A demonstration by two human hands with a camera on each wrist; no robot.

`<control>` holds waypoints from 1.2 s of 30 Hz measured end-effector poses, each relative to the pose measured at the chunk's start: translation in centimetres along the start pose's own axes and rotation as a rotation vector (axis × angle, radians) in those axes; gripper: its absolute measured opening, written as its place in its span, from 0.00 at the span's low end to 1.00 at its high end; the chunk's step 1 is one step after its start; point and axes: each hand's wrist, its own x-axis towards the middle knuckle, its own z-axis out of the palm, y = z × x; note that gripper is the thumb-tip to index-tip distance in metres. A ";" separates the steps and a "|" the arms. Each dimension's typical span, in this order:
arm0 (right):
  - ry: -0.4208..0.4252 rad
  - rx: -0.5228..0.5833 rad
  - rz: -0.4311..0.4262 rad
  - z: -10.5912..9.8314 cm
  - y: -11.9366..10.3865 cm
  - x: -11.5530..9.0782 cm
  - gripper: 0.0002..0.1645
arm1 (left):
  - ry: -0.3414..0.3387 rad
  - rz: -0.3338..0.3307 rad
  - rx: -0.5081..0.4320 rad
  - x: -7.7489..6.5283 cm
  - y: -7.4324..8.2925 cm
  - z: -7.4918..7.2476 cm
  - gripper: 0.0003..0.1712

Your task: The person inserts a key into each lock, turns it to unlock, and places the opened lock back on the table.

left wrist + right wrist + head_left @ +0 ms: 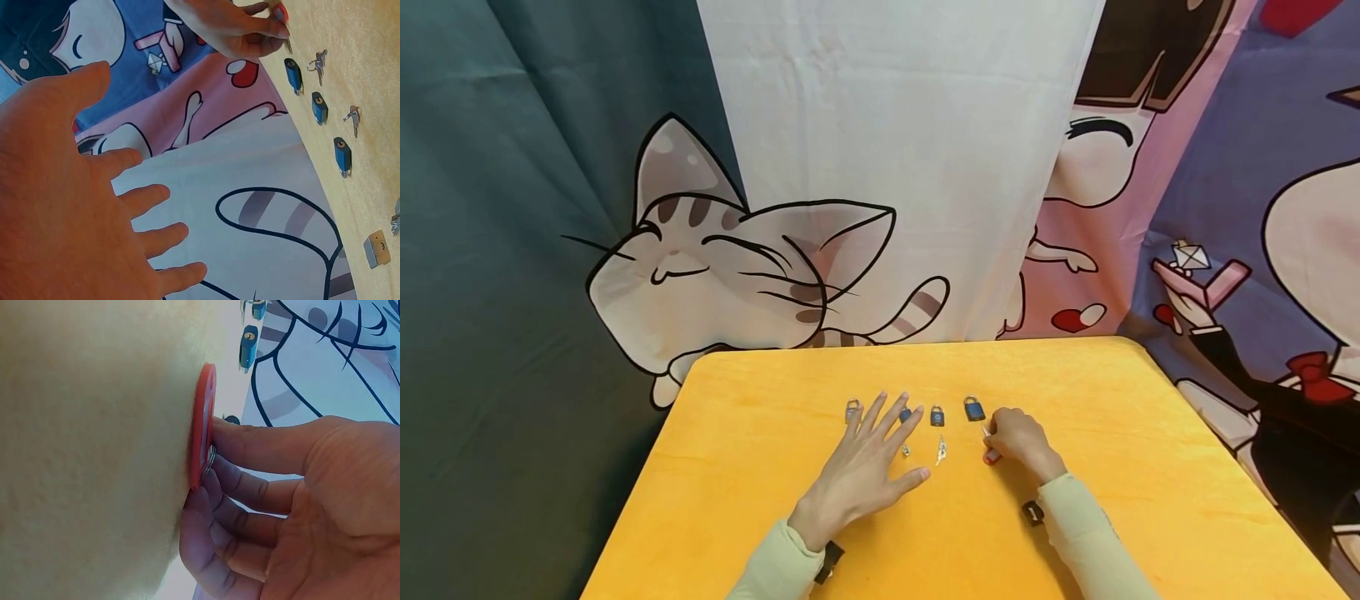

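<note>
My right hand (pixel 1018 437) pinches a red key tag (pixel 201 425) between thumb and fingers, low over the right part of the table. A small metal ring (pixel 210 457) shows beside the tag, and a key (pixel 288 45) sticks out past the fingertips. Just beyond that hand lies a blue padlock (pixel 974 408). Fingers spread and holding nothing, my left hand (pixel 868 467) overlaps the left part of the row of locks in the head view. Partly behind its fingers are a second blue padlock (pixel 906 413) and a silver padlock (pixel 852 408).
Another blue padlock (pixel 937 416) lies between the hands, with a bunch of keys (pixel 942 450) in front of it. More keys (pixel 906 451) lie beside my left hand, and others (pixel 395 219) near the silver lock. The yellow table (pixel 760 383) ends at a printed curtain (pixel 895 125).
</note>
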 end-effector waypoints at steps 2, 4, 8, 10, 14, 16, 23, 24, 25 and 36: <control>-0.003 0.036 -0.016 0.1 0.1 0.0 0.08 | -0.004 0.000 0.005 0.1 0.0 0.0 0.45; -0.009 0.083 -0.028 0.2 0.2 -0.1 0.07 | -0.006 0.002 0.015 0.1 0.0 0.0 0.45; -0.003 0.150 -0.041 0.4 0.2 -0.3 0.06 | 0.002 0.010 0.033 0.1 0.0 -0.1 0.45; 0.014 0.157 -0.045 0.3 0.3 -0.4 0.05 | 0.018 0.021 0.040 0.1 0.0 -0.2 0.45; 0.073 0.121 -0.061 -0.1 0.3 -0.4 0.04 | 0.058 0.041 0.045 0.1 0.0 -0.3 0.45; 0.107 0.091 -0.073 -0.4 0.3 -0.5 0.03 | 0.075 0.041 0.036 0.1 0.0 -0.3 0.45; 0.205 0.071 -0.130 -2.0 -0.8 -1.3 0.05 | 0.121 0.014 0.019 0.1 0.0 -0.5 0.42; 0.219 0.076 -0.141 -2.3 -1.0 -1.5 0.05 | 0.128 0.012 0.018 0.0 0.0 -0.6 0.41; 0.234 0.079 -0.155 -2.6 -1.3 -1.8 0.06 | 0.135 0.009 0.017 0.0 0.0 -0.6 0.41; 0.410 0.106 -0.272 -5.0 -4.5 -4.4 0.06 | 0.209 -0.003 -0.009 0.1 0.1 -0.9 0.38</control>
